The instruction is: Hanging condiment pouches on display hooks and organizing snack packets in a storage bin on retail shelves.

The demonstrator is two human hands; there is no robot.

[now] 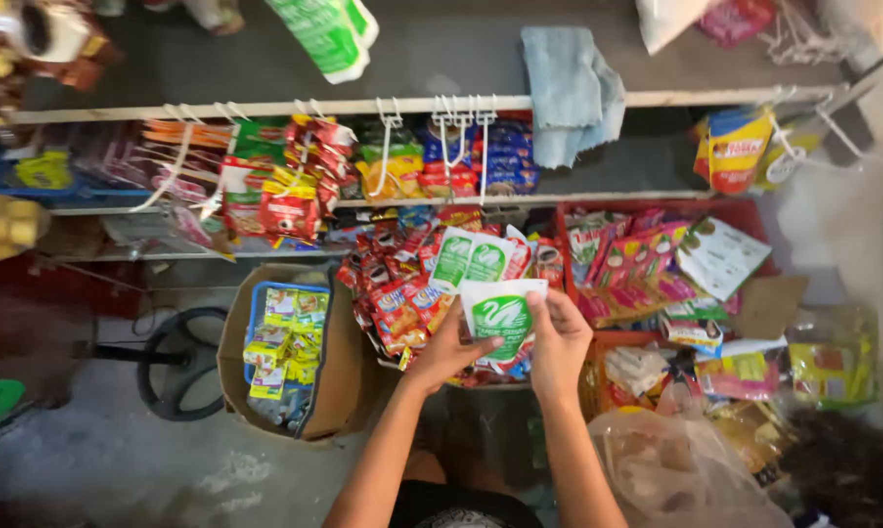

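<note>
The white sachet with a green emblem (pixel 501 315) sits between both hands, equally near each, the left hand (pixel 448 350) pinching its lower left edge and the right hand (pixel 559 344) its right edge, long axis pointing up-and-away toward the hanging sachet strips (pixel 473 258) just beyond the fingers.

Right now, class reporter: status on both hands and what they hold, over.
Left hand and right hand both grip one white-and-green sachet. Held over red sachet pile. Cardboard box to the left, nothing blocking.
</note>
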